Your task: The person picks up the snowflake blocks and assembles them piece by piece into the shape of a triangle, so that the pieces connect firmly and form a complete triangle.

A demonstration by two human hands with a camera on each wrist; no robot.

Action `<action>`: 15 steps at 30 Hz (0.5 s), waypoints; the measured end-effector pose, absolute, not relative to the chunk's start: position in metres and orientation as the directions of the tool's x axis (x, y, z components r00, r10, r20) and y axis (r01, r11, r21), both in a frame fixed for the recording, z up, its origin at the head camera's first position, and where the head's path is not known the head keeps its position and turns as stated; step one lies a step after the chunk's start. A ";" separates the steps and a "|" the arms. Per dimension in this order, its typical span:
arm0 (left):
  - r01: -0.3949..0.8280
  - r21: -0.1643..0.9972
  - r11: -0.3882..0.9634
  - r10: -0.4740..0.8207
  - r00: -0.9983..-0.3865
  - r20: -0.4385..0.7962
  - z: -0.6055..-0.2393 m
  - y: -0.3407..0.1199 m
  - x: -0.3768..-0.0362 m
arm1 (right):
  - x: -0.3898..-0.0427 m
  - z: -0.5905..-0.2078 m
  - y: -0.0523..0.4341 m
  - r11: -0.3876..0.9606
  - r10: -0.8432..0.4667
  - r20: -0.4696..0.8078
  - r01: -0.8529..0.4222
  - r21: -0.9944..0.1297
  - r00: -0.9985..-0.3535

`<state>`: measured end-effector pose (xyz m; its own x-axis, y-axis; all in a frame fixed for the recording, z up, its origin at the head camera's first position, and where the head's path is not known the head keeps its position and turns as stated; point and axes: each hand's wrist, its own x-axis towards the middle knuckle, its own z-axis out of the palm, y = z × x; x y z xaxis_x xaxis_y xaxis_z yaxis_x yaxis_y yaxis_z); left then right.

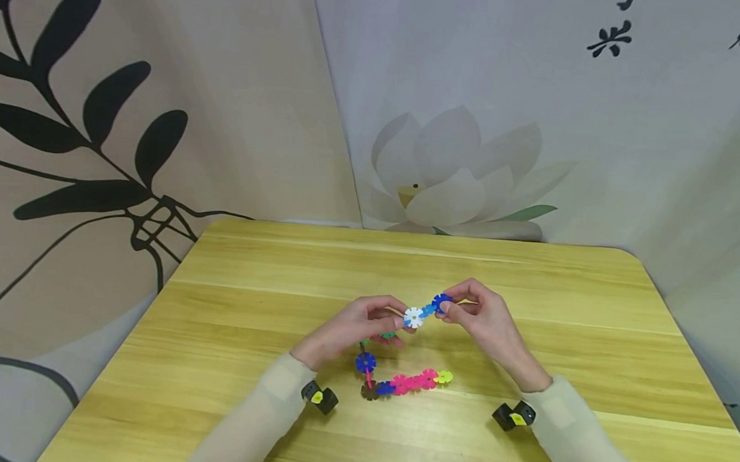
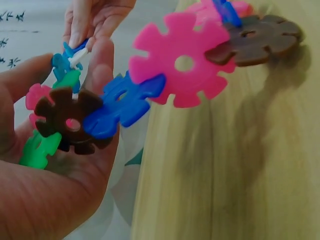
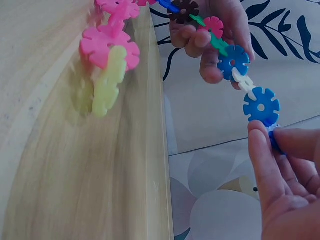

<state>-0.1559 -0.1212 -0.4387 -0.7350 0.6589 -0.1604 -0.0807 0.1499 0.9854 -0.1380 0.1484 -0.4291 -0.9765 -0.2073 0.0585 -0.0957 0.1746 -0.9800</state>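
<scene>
A chain of notched plastic snowflake discs, linked edge to edge, runs between both hands and down to the table. My left hand (image 1: pixel 367 324) pinches it at a light blue disc (image 3: pixel 233 62), beside a white disc (image 1: pixel 413 317). In the left wrist view, a brown disc (image 2: pixel 72 120) and a green disc (image 2: pixel 40 150) lie across that palm. With thumb and fingers, my right hand (image 1: pixel 486 320) pinches the dark blue disc (image 1: pixel 441 303) at the raised end. Another light blue disc (image 3: pixel 261 107) links it to the white one. The chain's other end is a yellow disc (image 1: pixel 443 377).
The lower stretch of chain, with pink discs (image 1: pixel 413 383) and a brown disc (image 1: pixel 370 391), lies on the wooden table (image 1: pixel 252 274) between the forearms. Behind the table's far edge hangs a printed curtain (image 1: pixel 257 118). A small black camera sits on each wrist.
</scene>
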 end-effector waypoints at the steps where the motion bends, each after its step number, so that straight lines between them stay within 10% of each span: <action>1: -0.071 0.986 0.151 0.672 -0.724 -0.155 -0.439 -0.121 -0.157 | -0.138 -0.429 0.148 0.172 -0.207 0.060 -0.097 -0.980 -0.977; 15: -0.028 0.987 0.157 0.759 -0.636 -0.139 -0.434 -0.123 -0.163 | -0.138 -0.428 0.149 0.177 -0.209 0.065 -0.103 -0.979 -0.976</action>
<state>-0.1626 -0.1230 -0.4339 -0.6362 0.7590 -0.1387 -0.0278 0.1571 0.9872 -0.1378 0.1491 -0.4285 -0.9757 -0.2093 0.0646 -0.1029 0.1773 -0.9788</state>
